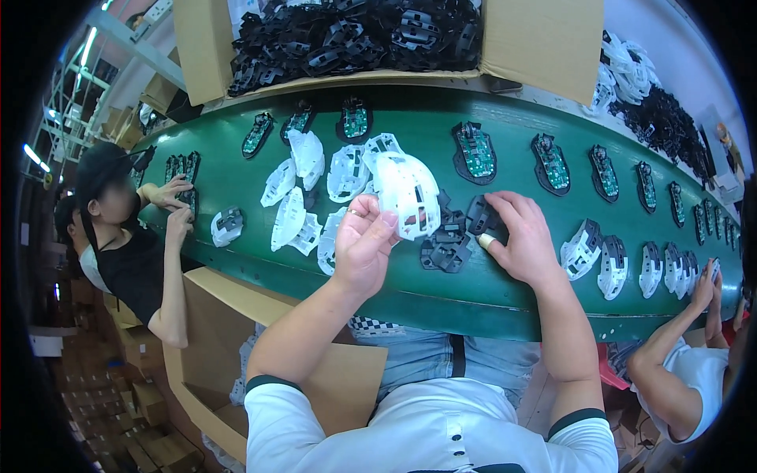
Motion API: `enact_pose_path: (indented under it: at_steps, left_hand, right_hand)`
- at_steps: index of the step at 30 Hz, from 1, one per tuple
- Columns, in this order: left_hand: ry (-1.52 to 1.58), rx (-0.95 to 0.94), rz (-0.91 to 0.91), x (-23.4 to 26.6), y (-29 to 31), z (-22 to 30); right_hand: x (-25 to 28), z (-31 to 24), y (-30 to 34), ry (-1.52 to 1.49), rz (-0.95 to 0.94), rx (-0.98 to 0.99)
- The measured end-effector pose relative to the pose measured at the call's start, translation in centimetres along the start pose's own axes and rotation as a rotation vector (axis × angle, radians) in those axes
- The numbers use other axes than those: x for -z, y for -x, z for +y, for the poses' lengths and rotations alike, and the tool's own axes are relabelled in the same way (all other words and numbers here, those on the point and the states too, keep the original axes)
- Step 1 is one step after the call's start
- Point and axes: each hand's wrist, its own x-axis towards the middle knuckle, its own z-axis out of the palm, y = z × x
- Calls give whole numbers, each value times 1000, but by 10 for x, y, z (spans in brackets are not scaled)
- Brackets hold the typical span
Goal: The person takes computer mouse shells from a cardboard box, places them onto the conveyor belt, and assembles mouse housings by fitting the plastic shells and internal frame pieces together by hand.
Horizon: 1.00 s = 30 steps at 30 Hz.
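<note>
My left hand (364,248) pinches a white, slotted computer mouse shell (408,199) by its lower edge, raised above the green work surface. My right hand (522,236) has its fingers and thumb round a black plastic part (479,214), at the right side of a small pile of similar black parts (445,251). A pale wrap covers the tip of the right thumb. To the left of the held shell lie several loose white shells (289,219), some overlapping. The held shell hides part of those behind it.
Green circuit boards on black mouse bases (475,155) line the green bench (410,303). White shells with black inserts (613,268) stand at right. A carton of black parts (339,47) is behind; an open carton (217,315) sits below left. Co-workers (130,244) work on both sides.
</note>
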Motion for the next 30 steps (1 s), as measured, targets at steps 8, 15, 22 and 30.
enact_pose_path:
  at_steps: [8, 15, 22, 30]
  left_hand:
    - [-129, 35, 19, -25, 2, 12]
    - [-105, 4, -38, -24, 10, 1]
    - [-228, -36, -169, -21, 18, -3]
    - [-390, -96, -288, -11, 26, -7]
  right_hand:
    - [-10, 0, 6, -902, 128, -199]
    - [-28, -28, 13, -1527, -91, -188]
    - [-34, -37, 15, -1534, -123, -179]
    - [-40, -41, 17, -1477, -152, -218]
